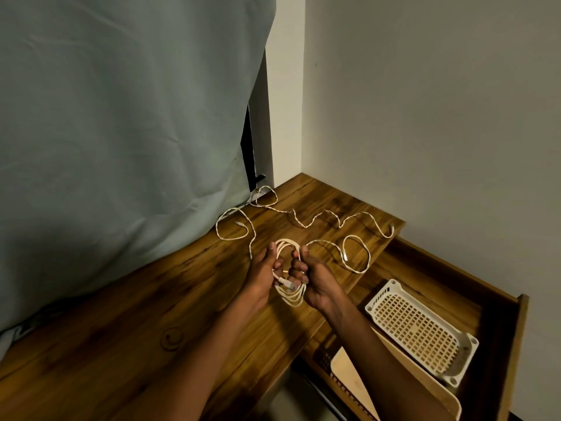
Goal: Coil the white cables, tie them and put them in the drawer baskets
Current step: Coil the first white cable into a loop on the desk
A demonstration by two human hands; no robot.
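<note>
A coiled white cable [290, 294] hangs between my two hands above the wooden table [127, 344]. My left hand [262, 270] grips the coil's left side, and a plug end sticks out near its fingers. My right hand [314, 279] grips the coil's right side with curled fingers. More loose white cable [306, 221] snakes across the table behind my hands, with a loop at the right [356, 255] and another at the left by the cloth. A white mesh basket [420, 328] lies in the open drawer [498, 305] at the right.
A grey-green cloth [121, 132] hangs over the table's left and back side. A beige basket [391, 387] stands in the drawer in front of the white one, partly under my right forearm. Walls meet in the corner behind the table.
</note>
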